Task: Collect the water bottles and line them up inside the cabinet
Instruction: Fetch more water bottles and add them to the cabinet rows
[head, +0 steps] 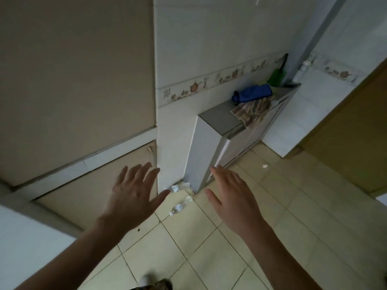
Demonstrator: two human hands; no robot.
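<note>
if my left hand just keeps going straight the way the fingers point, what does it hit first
Probably the beige cabinet door near its handle. The left hand points up and slightly right toward it, though depth is unclear from this one view.

2 water bottles on the tiled floor, both lying on their sides, both clear plastic with white labels. Far bottle: tucked into the corner where the white tiled wall meets the base of the low white unit, touching or nearly touching the wall; its near-left end is partly hidden, so cap direction is hard to read. Near bottle: out in the open, just near and slightly right of the first, angled so its white cap points near-left and its base far-right; ribbed body visible. The 2 lie close together but apart. Contents unclear.

Beige cabinet door, low on the left, closed, handle at its far-right edge.
</note>
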